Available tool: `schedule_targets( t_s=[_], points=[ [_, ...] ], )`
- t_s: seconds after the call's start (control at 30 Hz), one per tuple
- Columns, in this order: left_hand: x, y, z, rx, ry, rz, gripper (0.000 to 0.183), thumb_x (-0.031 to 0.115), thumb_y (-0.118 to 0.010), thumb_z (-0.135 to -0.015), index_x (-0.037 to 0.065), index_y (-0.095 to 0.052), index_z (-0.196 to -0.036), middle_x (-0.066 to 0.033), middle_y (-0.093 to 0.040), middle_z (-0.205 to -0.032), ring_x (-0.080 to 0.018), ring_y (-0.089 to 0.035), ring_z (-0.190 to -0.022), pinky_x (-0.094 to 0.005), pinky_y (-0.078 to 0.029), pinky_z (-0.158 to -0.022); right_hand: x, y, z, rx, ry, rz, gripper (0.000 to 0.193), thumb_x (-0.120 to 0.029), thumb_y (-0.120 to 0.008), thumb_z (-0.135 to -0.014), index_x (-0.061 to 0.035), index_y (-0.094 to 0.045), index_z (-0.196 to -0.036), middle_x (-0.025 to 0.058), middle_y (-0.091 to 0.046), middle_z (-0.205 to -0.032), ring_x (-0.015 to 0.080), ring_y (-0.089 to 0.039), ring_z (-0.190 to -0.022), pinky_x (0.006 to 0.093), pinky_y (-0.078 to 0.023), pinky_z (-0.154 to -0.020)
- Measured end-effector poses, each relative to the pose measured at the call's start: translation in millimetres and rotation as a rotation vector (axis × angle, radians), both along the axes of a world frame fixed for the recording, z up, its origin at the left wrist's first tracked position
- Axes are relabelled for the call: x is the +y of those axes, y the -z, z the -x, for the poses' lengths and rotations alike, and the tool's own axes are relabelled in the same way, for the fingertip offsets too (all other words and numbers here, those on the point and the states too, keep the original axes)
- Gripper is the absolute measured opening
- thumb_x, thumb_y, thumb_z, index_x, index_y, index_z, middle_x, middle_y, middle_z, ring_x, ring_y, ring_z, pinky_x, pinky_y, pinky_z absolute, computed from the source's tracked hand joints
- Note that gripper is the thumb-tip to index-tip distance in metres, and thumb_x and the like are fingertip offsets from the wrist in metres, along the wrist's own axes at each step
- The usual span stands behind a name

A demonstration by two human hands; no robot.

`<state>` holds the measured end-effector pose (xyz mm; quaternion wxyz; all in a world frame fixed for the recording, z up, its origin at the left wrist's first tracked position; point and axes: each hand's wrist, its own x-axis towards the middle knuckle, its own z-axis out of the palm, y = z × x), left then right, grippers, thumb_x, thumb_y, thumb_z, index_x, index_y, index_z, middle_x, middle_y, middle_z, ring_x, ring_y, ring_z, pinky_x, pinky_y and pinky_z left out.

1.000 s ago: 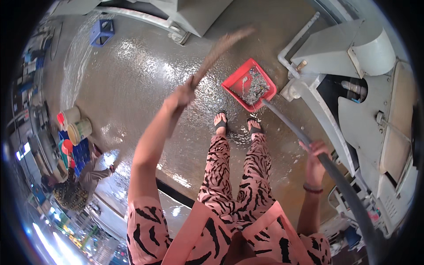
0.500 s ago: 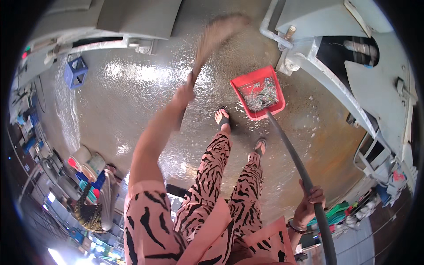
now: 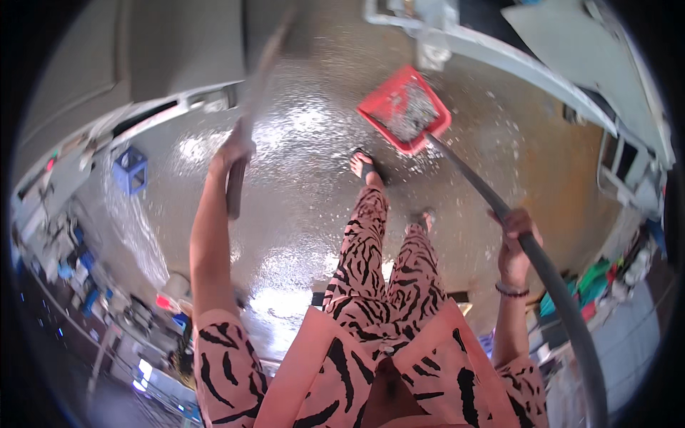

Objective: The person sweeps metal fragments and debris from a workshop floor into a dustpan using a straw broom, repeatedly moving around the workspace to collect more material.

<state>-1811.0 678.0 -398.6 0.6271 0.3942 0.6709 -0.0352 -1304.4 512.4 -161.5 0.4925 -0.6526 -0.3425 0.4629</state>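
Note:
My left hand [image 3: 234, 151] is closed round the handle of a broom [image 3: 265, 65], which points away from me and is smeared by motion. Its bristle end is hard to make out near the top edge. In my right hand [image 3: 516, 232] is the long dark handle [image 3: 560, 296] of a red dustpan [image 3: 389, 100]. The pan rests on or just above the wet floor, tilted to one side, ahead of my feet. Pale, shredded-looking debris [image 3: 415, 120] lies in it. Broom and dustpan are well apart.
Wet, shiny floor [image 3: 314, 214] with scattered bits surrounds my sandalled feet [image 3: 364, 167]. Large grey machinery stands far left [image 3: 182, 53] and far right [image 3: 528, 60]. A blue plastic stool [image 3: 130, 171] is at the left. Coloured cloths [image 3: 592, 282] lie at the right.
My left hand and the broom have swung left, away from the dustpan. The dustpan and my right hand sit farther forward in view, and the whole view has shifted.

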Motion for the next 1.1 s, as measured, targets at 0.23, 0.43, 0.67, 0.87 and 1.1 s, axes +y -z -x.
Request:
schedule_targets(
  t_s=[0.23, 0.43, 0.67, 0.87, 1.1],
  points=[
    [-175.7, 57.7, -145.0, 0.376, 0.29, -0.003, 0.088, 0.003, -0.05, -0.074, 0.01, 0.006, -0.141, -0.0269, -0.059, -0.091, -0.0335, -0.064, -0.069, -0.0424, -0.052, -0.056, -4.7, 13.9, 0.9, -0.066, -0.049, -0.008, 0.017, 0.015, -0.048, -0.066, -0.0016, -0.044, -0.065, 0.0082, -0.046, -0.072, 0.0199, -0.047, -0.075, 0.0447, -0.052, -0.08],
    [-192.6, -113.5, -123.9, 0.061, 0.302, 0.349, 0.091, -0.002, -0.05, -0.066, 0.018, -0.005, -0.142, -0.0198, -0.058, -0.068, -0.0243, -0.056, -0.046, -0.0354, -0.045, -0.04, -20.6, 10.1, 10.0, -0.066, -0.026, -0.055, 0.021, 0.02, -0.043, -0.065, -0.0003, -0.045, -0.066, 0.0087, -0.047, -0.073, 0.0195, -0.048, -0.075, 0.0393, -0.053, -0.077],
    [-274.3, -194.4, -66.4, 0.056, -0.234, 0.324, 0.098, -0.005, -0.056, -0.068, 0.027, 0.002, -0.14, -0.0059, -0.047, -0.056, -0.0153, -0.046, -0.041, -0.0312, -0.042, -0.037, -67.3, -9.6, -35.2, 0.084, 0.098, -0.115, 0.021, 0.019, -0.043, -0.061, -0.0007, -0.047, -0.068, 0.0084, -0.046, -0.074, 0.0192, -0.047, -0.077, 0.0414, -0.053, -0.08],
    [-288.6, -125.0, 8.6, 0.085, -0.601, 0.155, 0.064, 0.003, -0.054, -0.069, 0.008, -0.027, -0.127, -0.0064, -0.049, -0.061, -0.0148, -0.047, -0.044, -0.0292, -0.043, -0.039, -118.7, -20.9, -77.5, 0.33, 0.173, -0.15, 0.023, 0.017, -0.043, -0.06, -0.0045, -0.048, -0.067, 0.0063, -0.042, -0.074, 0.0185, -0.044, -0.081, 0.0505, -0.051, -0.083],
    [-191.0, 16.6, -53.5, -0.435, -0.817, -0.032, 0.014, 0.014, -0.037, -0.094, 0.011, -0.046, -0.083, 0.0063, -0.038, -0.068, -0.0029, -0.037, -0.055, -0.0167, -0.032, -0.047, -168.0, -8.9, -117.2, 0.236, 0.3, -0.07, 0.014, 0.003, -0.055, -0.063, -0.0086, -0.048, -0.066, 0.0048, -0.039, -0.076, 0.0203, -0.041, -0.084, 0.0637, -0.043, -0.086]
  ],
)
